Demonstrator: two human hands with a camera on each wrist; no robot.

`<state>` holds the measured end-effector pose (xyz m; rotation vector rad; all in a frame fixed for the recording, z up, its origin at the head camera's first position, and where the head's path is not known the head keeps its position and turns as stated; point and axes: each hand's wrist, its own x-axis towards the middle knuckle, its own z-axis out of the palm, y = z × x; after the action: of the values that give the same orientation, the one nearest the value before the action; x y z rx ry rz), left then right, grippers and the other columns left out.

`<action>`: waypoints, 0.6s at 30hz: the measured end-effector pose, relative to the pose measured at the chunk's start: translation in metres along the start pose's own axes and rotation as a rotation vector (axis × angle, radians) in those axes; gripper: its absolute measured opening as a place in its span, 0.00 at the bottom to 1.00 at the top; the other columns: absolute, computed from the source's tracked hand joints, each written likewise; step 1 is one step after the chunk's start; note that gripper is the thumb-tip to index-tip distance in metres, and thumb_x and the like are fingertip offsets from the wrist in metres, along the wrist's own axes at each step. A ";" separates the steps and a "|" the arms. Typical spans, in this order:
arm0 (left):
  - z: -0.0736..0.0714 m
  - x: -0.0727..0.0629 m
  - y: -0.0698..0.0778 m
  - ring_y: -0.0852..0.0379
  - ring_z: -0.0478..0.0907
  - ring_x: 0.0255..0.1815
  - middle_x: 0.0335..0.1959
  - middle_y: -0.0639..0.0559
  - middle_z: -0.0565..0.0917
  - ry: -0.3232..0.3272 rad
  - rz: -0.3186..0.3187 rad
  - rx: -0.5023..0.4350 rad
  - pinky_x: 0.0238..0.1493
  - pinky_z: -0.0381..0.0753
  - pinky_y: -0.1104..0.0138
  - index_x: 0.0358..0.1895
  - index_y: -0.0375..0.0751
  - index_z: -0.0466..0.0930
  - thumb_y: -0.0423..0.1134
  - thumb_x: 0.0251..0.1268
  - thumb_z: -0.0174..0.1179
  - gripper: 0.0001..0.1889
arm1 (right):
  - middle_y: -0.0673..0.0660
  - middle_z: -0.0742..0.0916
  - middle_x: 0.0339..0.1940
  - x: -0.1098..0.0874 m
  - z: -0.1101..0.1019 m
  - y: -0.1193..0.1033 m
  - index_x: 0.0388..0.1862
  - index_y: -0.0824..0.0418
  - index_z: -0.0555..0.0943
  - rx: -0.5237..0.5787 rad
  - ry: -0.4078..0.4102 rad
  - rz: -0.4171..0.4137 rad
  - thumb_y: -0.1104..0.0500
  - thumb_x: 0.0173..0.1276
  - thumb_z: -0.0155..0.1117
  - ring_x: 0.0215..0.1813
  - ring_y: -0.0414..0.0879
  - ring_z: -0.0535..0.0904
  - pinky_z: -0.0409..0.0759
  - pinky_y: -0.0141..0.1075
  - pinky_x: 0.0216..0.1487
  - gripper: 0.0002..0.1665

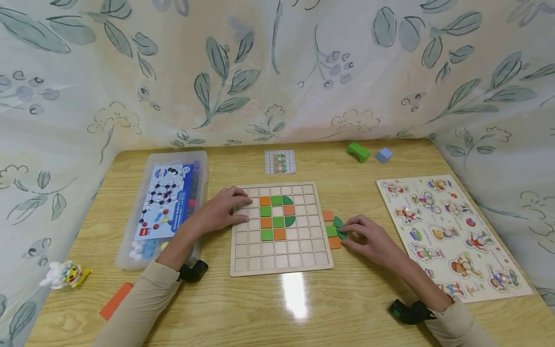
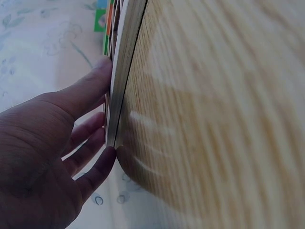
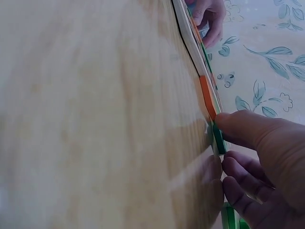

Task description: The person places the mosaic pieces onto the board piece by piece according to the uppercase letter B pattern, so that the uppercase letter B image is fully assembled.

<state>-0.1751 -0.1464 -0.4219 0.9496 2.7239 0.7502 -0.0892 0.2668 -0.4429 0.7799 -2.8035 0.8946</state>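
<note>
A gridded wooden board (image 1: 303,249) lies mid-table, with orange and green square tiles and dark green quarter-circle tiles set in its cells. My left hand (image 1: 222,212) rests at the board's left edge, thumb and fingers extended; the left wrist view shows the fingertips touching the board's rim (image 2: 125,52). Just right of the board, my right hand (image 1: 374,240) pinches a dark green quarter-circle tile (image 3: 219,140) between thumb and fingers, at table level. Beside it lie orange tiles (image 1: 327,215), a green square tile (image 1: 331,231) and another dark green quarter-circle tile (image 1: 338,222).
Behind the board lies a small pattern card (image 1: 280,162). A clear molecular model box (image 1: 162,207) stands left, near a toy figure (image 1: 67,274) and a red block (image 1: 116,301). A picture puzzle board (image 1: 451,236) lies right; green (image 1: 358,152) and blue (image 1: 383,155) blocks sit behind.
</note>
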 end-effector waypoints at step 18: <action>0.000 0.000 0.000 0.48 0.70 0.60 0.60 0.46 0.75 -0.002 -0.011 0.004 0.62 0.72 0.52 0.60 0.43 0.79 0.49 0.61 0.66 0.25 | 0.50 0.82 0.38 0.004 0.001 -0.004 0.36 0.56 0.87 -0.007 -0.013 0.013 0.63 0.55 0.74 0.37 0.39 0.78 0.77 0.31 0.35 0.09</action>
<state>-0.1750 -0.1461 -0.4216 0.9354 2.7279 0.7418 -0.0902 0.2614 -0.4407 0.7704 -2.8245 0.8839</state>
